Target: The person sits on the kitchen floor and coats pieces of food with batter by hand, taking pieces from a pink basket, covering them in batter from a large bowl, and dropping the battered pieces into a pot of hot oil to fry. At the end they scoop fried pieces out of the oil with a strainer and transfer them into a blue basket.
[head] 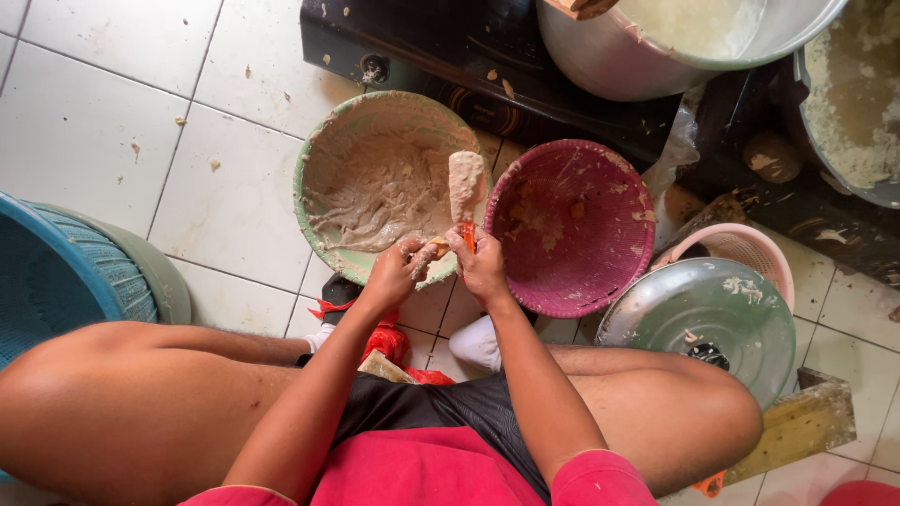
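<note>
I sit low over a tiled floor with my knees apart. My right hand [481, 267] grips the orange handle of a spatula [465, 186] whose blade is coated in beige paste. My left hand [397, 269] presses against the right one, its fingers smeared with paste and pinching a small lump at the handle. Both hands hover over the near rim of a green bowl [319, 141] lined with the same beige paste. A magenta bowl [600, 272] with paste smears sits just to its right.
A black stove [422, 37] carries a large metal pot [600, 66] at the top. A second pot [848, 103] stands top right. A round metal lid [703, 314], a pink basket [750, 245] and a blue basket [56, 272] lie nearby.
</note>
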Available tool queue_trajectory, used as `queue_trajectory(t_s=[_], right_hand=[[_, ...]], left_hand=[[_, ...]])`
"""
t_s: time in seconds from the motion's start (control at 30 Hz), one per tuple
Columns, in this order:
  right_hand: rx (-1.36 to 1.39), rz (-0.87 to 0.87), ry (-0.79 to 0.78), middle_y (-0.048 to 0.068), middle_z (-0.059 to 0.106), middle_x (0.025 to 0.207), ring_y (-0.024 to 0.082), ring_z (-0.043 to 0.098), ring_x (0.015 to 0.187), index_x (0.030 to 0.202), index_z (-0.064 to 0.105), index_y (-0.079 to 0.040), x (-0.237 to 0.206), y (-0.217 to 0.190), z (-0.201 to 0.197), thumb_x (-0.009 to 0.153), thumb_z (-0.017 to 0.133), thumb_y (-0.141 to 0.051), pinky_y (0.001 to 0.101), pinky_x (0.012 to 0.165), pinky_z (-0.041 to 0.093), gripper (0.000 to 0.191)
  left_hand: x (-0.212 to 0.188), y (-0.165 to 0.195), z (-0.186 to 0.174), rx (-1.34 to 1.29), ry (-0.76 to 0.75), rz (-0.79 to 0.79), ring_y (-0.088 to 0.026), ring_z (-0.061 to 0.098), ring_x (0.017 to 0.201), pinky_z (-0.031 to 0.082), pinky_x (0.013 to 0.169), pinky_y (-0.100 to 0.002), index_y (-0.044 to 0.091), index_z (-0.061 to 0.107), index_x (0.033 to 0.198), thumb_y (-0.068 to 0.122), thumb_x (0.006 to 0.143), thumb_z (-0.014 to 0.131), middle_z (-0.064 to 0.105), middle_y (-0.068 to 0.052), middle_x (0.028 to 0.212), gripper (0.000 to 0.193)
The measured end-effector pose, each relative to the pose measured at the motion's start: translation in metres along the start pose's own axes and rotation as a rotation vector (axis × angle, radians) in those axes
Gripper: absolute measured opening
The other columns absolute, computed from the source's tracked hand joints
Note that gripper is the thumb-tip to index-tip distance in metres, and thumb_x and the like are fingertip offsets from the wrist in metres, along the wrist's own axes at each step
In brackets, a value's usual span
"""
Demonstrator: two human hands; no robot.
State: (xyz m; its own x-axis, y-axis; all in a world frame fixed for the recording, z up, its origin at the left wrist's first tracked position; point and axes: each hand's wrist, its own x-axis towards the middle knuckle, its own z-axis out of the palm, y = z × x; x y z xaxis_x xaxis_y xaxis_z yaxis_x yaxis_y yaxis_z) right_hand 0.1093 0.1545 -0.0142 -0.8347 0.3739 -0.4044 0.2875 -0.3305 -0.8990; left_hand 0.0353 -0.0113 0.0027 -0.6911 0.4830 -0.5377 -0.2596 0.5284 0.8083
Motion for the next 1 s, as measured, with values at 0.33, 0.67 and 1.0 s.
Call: queue_trajectory(t_s=[0.33,0.67,1.0], right_hand=[[0.023,-0.062,-0.098,-0.006,0.063,0.078,0.000,0.048,0.060,0.102,0.067,-0.007,-0.003,-0.017,0.007,0.095,0.076,-0.013,0.0199,0.052,0.038,0.014],[-0.346,-0.125,-0.145,-0.002,0.042,0.070,0.008,0.038,0.065,0.102,0.073,-0.004,-0.012,-0.017,0.013,0.114,0.041,-0.034,0.0263,0.059,0.032,0.046],[-0.764,-0.467,0.017,0.012,0.058,0.084,0.025,0.057,0.070,0.101,0.070,-0.004,-0.013,-0.069,0.008,0.102,0.059,-0.017,0.0369,0.065,0.046,0.017]], left_hand=[[0.006,-0.004,0.003,-0.750,-0.031,-0.033,-0.010,0.073,0.080,0.061,0.075,-0.027,0.005,0.071,0.103,0.026,0.096,0.069,0.075,-0.005,0.094,0.023],[0.016,0.025,-0.026,-0.464,0.506,0.098,-0.010,0.069,0.082,0.054,0.074,-0.025,0.003,0.075,0.107,0.026,0.098,0.071,0.077,-0.004,0.090,0.025],[0.010,0.023,-0.039,-0.880,-0.064,0.259,-0.010,0.044,0.091,0.039,0.087,-0.026,-0.003,0.055,0.159,0.015,0.111,0.060,0.064,-0.006,0.117,0.052]])
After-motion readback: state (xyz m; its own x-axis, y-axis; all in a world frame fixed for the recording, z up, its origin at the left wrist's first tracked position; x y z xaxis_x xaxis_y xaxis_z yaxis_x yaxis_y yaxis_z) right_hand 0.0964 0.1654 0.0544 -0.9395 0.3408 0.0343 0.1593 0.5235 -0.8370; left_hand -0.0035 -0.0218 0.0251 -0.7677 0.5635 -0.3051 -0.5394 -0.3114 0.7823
